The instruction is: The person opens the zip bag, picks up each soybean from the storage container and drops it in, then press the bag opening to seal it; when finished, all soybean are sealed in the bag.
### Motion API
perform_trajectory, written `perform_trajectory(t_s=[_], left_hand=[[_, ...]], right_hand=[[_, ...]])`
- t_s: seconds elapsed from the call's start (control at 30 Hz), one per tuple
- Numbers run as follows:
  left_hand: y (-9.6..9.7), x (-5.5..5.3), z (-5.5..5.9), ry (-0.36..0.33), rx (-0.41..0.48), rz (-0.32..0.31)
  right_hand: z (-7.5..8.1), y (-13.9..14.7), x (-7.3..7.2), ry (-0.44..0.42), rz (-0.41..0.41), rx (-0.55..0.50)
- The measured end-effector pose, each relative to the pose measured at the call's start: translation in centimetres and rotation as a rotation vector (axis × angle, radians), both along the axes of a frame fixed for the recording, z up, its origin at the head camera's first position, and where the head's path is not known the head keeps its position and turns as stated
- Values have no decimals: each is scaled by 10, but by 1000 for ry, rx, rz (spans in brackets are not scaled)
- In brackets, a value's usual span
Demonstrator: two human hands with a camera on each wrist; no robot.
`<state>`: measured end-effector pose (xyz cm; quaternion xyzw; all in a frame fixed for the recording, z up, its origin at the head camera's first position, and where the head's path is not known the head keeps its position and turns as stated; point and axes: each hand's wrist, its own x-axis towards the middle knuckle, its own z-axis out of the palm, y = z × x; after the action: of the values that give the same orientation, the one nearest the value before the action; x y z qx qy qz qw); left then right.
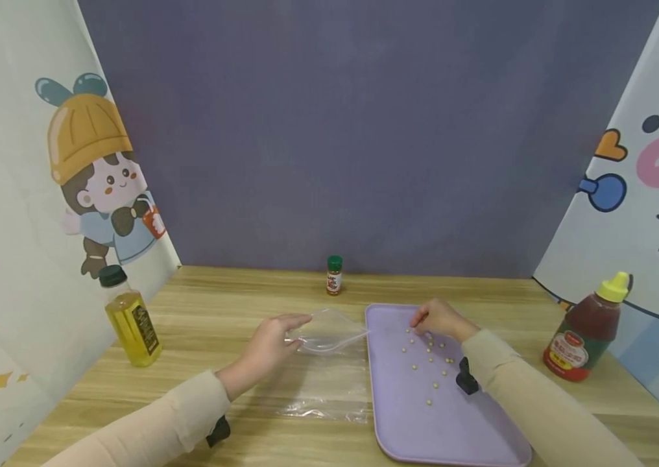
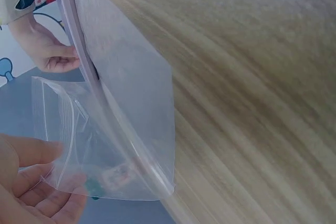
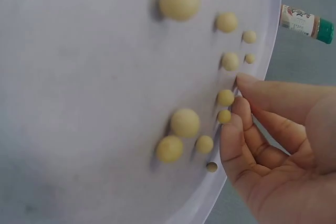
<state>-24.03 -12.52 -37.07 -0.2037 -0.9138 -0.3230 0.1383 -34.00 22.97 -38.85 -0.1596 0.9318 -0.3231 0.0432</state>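
My left hand (image 1: 268, 347) holds a clear zip bag (image 1: 329, 379) at its mouth, the thumb on one side and the fingers on the other. The bag lies flat toward me, with its zip end lifted and parted. In the left wrist view the zip strips of the bag (image 2: 65, 124) pass between thumb and fingers. My right hand (image 1: 443, 319) is low over the far part of a purple tray (image 1: 417, 428). Several pale yellow soybeans (image 3: 185, 123) lie scattered on it. The right thumb and fingertips (image 3: 247, 83) stand apart, close around a couple of beans.
A bottle of yellow oil (image 1: 133, 324) stands at the left. The small green-capped spice jar (image 1: 334, 280) is at the back middle. On the right, beyond my forearm, stands a red sauce bottle with a yellow cap (image 1: 583, 334). A dark backdrop (image 1: 329, 130) closes off the table's far edge.
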Motion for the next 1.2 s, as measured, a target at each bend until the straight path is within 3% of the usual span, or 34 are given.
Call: perform_trajectory(t_s=[0.27,0.47,0.7,0.9,1.2], left_hand=[[1,-1,0,-5,3,7],[1,0,1,-11,-2,-1],[2,0,2,4,-28,-8],[3,1,4,1,-38,-4],[5,0,7,-6,-52,8]], right_hand=[[-1,8,-3,50,76,-61],[5,0,-2,12,-28,-161],[27,-29,6,-11,-7,-287],[41,-62,21,-29,80,-348],[59,-109,46,4,162,-363]])
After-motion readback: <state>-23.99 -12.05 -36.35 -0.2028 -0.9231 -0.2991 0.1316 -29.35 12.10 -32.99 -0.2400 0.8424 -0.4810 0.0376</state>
